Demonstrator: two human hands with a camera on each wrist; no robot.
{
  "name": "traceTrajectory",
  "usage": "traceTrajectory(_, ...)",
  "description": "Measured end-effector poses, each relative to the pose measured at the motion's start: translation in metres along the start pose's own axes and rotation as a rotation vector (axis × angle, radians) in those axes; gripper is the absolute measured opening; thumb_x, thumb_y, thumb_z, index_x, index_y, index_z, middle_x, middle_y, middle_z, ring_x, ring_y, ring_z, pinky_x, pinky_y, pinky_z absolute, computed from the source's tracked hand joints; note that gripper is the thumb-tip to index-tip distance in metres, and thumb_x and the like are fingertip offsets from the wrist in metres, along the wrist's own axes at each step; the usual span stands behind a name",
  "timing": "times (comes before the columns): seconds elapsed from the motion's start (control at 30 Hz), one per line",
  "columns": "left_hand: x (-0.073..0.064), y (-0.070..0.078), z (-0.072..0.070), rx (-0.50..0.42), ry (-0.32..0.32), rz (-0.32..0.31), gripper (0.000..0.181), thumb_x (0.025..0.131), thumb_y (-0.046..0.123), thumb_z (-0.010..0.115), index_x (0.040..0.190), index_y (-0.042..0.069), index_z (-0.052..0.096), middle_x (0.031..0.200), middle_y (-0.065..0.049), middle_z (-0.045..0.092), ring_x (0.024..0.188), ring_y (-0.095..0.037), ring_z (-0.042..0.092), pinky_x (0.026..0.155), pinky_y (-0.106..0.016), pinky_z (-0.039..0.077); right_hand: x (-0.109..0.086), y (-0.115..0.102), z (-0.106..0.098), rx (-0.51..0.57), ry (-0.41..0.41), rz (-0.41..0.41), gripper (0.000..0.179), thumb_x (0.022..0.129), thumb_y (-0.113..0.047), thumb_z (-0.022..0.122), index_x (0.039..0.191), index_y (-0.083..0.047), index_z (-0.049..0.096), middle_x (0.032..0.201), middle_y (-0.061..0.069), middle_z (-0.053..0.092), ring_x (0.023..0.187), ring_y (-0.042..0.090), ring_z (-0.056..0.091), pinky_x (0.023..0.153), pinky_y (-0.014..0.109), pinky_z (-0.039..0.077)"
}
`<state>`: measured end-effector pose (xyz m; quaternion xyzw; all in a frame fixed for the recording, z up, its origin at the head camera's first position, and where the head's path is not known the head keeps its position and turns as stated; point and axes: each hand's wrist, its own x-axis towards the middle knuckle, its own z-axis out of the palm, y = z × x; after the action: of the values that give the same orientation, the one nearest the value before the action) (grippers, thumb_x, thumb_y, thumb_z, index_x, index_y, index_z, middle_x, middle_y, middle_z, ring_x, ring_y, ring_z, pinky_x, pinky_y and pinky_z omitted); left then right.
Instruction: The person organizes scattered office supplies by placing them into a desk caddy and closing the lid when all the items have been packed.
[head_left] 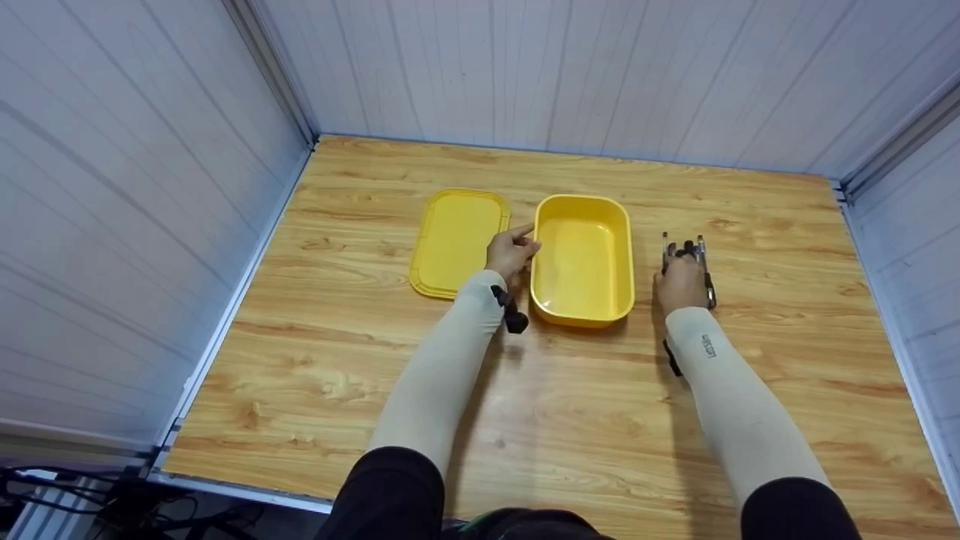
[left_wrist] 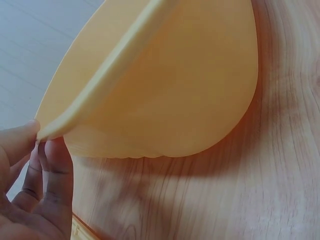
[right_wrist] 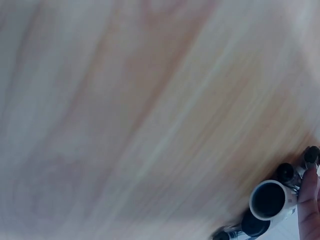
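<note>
A yellow open plastic box [head_left: 583,259] stands on the wooden table, and its inside looks bare. My left hand [head_left: 511,251] pinches its left rim; thumb and fingers meet around the edge in the left wrist view, where the box wall [left_wrist: 175,95] fills much of the picture. To the right of the box, my right hand [head_left: 681,283] is over a group of several pens [head_left: 701,251] lying side by side. In the right wrist view a finger touches the group, which includes a thicker white marker [right_wrist: 274,200] with a dark end. Most right fingers are hidden.
A flat yellow lid [head_left: 459,240] lies left of the box, close to my left forearm. Pale panel walls [head_left: 480,75] border the wooden table [head_left: 315,375] at the back and both sides. Dark cables [head_left: 142,502] hang below the front left corner.
</note>
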<state>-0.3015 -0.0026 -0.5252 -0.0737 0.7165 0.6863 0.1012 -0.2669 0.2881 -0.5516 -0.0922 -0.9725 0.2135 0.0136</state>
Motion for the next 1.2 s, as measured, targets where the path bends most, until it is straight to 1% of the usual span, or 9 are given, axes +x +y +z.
traceTrajectory(0.13, 0.0001, 0.0006, 0.0009, -0.021, 0.007, -0.011, 0.045, 0.093, 0.002, 0.066, 0.136, 0.011, 0.061, 0.092, -0.004, 0.062, 0.09, -0.029, 0.065, 0.056, -0.028, 0.051, 0.0002, -0.0001, -0.0008, -0.005, -0.006, 0.002, 0.028, 0.096, -0.006, 0.058, 0.119, 0.009, 0.065, 0.114, 0.033, 0.057, 0.112, 0.046, 0.055, 0.097, 0.056, 0.047)
traceTrajectory(0.4, 0.0025, 0.0005, 0.0011, 0.052, 0.004, -0.009, 0.044, 0.094, 0.004, 0.065, 0.136, 0.011, 0.06, 0.095, -0.006, 0.064, 0.1, -0.036, 0.067, 0.064, -0.027, 0.056, 0.0026, 0.001, -0.0003, -0.017, 0.018, -0.023, 0.017, 0.091, -0.003, 0.055, 0.091, 0.009, 0.068, 0.098, 0.032, 0.062, 0.097, 0.046, 0.061, 0.086, 0.057, 0.049)
traceTrajectory(0.57, 0.0022, 0.0008, 0.0005, 0.115, 0.008, 0.031, 0.042, 0.094, 0.005, 0.066, 0.135, 0.01, 0.061, 0.096, -0.008, 0.066, 0.091, -0.027, 0.068, 0.068, -0.031, 0.058, 0.0046, 0.0022, -0.0024, -0.012, 0.004, -0.018, 0.012, 0.084, -0.003, 0.062, 0.079, 0.007, 0.067, 0.091, 0.03, 0.064, 0.09, 0.043, 0.062, 0.082, 0.055, 0.051)
traceTrajectory(0.7, 0.0012, 0.0023, 0.0004, 0.1, 0.009, 0.032, 0.042, 0.093, 0.006, 0.067, 0.135, 0.009, 0.061, 0.093, -0.006, 0.065, 0.087, -0.026, 0.067, 0.074, -0.042, 0.059, 0.0068, 0.0022, -0.0037, -0.02, -0.008, -0.005, 0.015, 0.08, -0.004, 0.065, 0.065, 0.001, 0.063, 0.077, 0.021, 0.064, 0.075, 0.034, 0.059, 0.072, 0.048, 0.052)
traceTrajectory(0.83, 0.0, 0.0031, 0.0012, 0.062, 0.006, 0.013, 0.042, 0.093, 0.005, 0.067, 0.135, 0.01, 0.062, 0.09, -0.003, 0.063, 0.09, -0.03, 0.068, 0.077, -0.046, 0.059, 0.0076, 0.0035, -0.0025, 0.004, -0.004, 0.001, 0.02, 0.075, -0.001, 0.064, 0.058, -0.005, 0.055, 0.061, 0.009, 0.054, 0.064, 0.026, 0.049, 0.059, 0.039, 0.047)
traceTrajectory(0.93, 0.0005, 0.0029, 0.001, 0.058, 0.006, 0.013, 0.042, 0.093, 0.005, 0.066, 0.135, 0.009, 0.062, 0.09, -0.003, 0.063, 0.092, -0.032, 0.067, 0.072, -0.041, 0.059, 0.0073, 0.0046, -0.0016, 0.023, 0.023, -0.005, 0.02, 0.072, 0.002, 0.063, 0.058, -0.006, 0.051, 0.059, 0.007, 0.048, 0.061, 0.025, 0.044, 0.056, 0.037, 0.041)
traceTrajectory(1.03, 0.002, 0.0023, 0.0007, 0.098, 0.007, 0.027, 0.042, 0.093, 0.005, 0.066, 0.135, 0.01, 0.062, 0.093, -0.006, 0.065, 0.087, -0.024, 0.066, 0.072, -0.037, 0.059, 0.0056, 0.0045, -0.0023, 0.035, 0.051, -0.017, 0.015, 0.074, 0.002, 0.062, 0.063, -0.003, 0.052, 0.064, 0.009, 0.047, 0.065, 0.027, 0.044, 0.058, 0.039, 0.04)
traceTrajectory(1.13, 0.0031, 0.002, 0.0005, 0.131, 0.009, 0.035, 0.042, 0.093, 0.006, 0.067, 0.135, 0.01, 0.062, 0.098, -0.009, 0.067, 0.086, -0.02, 0.066, 0.074, -0.035, 0.059, 0.0041, 0.0027, -0.0045, 0.052, 0.067, -0.03, 0.002, 0.079, 0.001, 0.062, 0.08, 0.003, 0.062, 0.073, 0.016, 0.053, 0.072, 0.031, 0.051, 0.064, 0.044, 0.046)
traceTrajectory(1.2, 0.0032, 0.0019, 0.0005, 0.137, 0.006, 0.037, 0.042, 0.094, 0.006, 0.066, 0.135, 0.011, 0.061, 0.1, -0.011, 0.067, 0.088, -0.022, 0.067, 0.075, -0.036, 0.059, 0.0036, 0.0014, -0.007, 0.066, 0.068, -0.033, 0.013, 0.082, 0.0, 0.065, 0.094, 0.006, 0.067, 0.082, 0.022, 0.058, 0.08, 0.036, 0.057, 0.072, 0.049, 0.05)
